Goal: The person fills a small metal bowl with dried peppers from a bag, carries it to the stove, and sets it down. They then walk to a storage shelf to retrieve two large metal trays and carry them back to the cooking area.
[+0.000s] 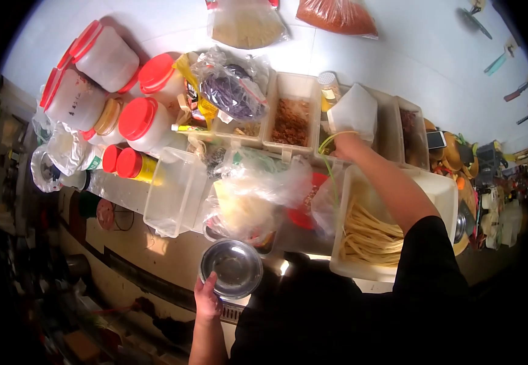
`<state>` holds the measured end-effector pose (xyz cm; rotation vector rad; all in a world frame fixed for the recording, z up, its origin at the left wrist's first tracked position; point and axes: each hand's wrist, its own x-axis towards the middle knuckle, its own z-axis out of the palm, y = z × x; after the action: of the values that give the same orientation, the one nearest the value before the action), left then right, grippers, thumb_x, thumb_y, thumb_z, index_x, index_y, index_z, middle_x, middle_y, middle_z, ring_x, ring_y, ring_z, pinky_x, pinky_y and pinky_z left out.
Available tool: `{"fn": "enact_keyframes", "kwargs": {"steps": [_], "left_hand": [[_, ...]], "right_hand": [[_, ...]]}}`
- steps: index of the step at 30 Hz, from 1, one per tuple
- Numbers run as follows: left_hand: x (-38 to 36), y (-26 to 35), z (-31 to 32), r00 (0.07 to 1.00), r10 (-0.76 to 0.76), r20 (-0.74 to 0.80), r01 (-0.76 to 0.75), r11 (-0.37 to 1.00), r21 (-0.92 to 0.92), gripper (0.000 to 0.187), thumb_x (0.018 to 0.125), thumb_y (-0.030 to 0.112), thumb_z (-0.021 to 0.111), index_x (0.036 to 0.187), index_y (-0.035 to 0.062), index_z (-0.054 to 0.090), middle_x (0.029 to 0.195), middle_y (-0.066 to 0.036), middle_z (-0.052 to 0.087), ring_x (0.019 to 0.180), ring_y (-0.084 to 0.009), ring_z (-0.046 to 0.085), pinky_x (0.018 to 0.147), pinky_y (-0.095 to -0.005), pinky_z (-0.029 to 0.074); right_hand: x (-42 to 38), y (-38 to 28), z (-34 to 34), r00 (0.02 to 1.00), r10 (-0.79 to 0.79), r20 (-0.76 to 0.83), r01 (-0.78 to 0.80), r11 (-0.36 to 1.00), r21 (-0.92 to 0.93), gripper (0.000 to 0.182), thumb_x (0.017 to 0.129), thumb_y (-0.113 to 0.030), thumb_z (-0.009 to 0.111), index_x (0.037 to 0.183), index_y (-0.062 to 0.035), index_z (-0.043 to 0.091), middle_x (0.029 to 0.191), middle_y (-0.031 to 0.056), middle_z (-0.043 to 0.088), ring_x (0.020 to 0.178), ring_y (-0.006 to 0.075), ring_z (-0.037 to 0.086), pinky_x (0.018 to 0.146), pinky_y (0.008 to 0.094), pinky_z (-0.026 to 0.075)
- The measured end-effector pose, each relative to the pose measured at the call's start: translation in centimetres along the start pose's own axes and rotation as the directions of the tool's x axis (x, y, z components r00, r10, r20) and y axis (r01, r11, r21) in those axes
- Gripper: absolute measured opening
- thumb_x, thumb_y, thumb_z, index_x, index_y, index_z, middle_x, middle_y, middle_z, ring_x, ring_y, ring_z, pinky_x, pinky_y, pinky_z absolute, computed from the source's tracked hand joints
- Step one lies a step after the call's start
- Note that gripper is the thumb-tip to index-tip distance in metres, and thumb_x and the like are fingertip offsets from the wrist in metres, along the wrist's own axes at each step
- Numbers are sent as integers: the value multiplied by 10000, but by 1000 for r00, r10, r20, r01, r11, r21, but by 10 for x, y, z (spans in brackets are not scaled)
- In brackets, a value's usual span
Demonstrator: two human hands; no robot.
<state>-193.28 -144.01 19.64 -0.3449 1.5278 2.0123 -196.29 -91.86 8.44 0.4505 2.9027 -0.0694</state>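
Far left: red-lidded white jars (145,125) clustered against the wall, an empty clear tub (176,191) tilted just beside them. Your left hand (207,299) grips the near rim of a steel bowl (232,267), held low in front of the counter. Behind it, loose plastic bags (255,188). Right: your right hand (347,145) is closed, pinching green strands (327,158) above the bin of pale noodles (367,234)
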Motion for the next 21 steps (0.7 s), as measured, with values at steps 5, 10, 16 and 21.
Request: {"fn": "enact_keyframes", "kwargs": {"steps": [5,10,16,21], "left_hand": [[13,-5,-1,999,-4,36,5,999,-33,358,831,78,503,1168,-28,445,1116,-103,521,1024,-194,490,892,-315,363],[24,-12,2,998,-5,63,7,999,-46,371,836,104,525,1174,-26,444,1125,-95,517,1043,-177,469,919,-309,333],[34,6,42,997,-51,50,55,995,-83,427,854,131,524,1223,-22,372,1149,-100,479,1058,-187,450,910,-310,346],[56,-12,50,993,-53,102,53,999,-4,553,865,326,529,1254,-26,355,1171,-113,473,1088,-163,423,917,-279,329]], "right_hand": [[33,17,44,973,-62,223,-21,936,352,213,687,-102,574,852,23,624,736,157,616,648,276,595,593,356,467],[30,18,33,937,61,344,-261,777,572,152,675,-69,562,788,4,631,685,127,602,606,199,595,552,324,470],[-8,10,-57,936,119,330,-349,410,843,174,693,-71,636,826,40,614,727,95,605,622,166,601,556,263,494],[-39,5,-144,956,218,198,-239,182,954,199,706,-21,653,868,74,587,768,100,608,637,166,603,596,244,507]]}}
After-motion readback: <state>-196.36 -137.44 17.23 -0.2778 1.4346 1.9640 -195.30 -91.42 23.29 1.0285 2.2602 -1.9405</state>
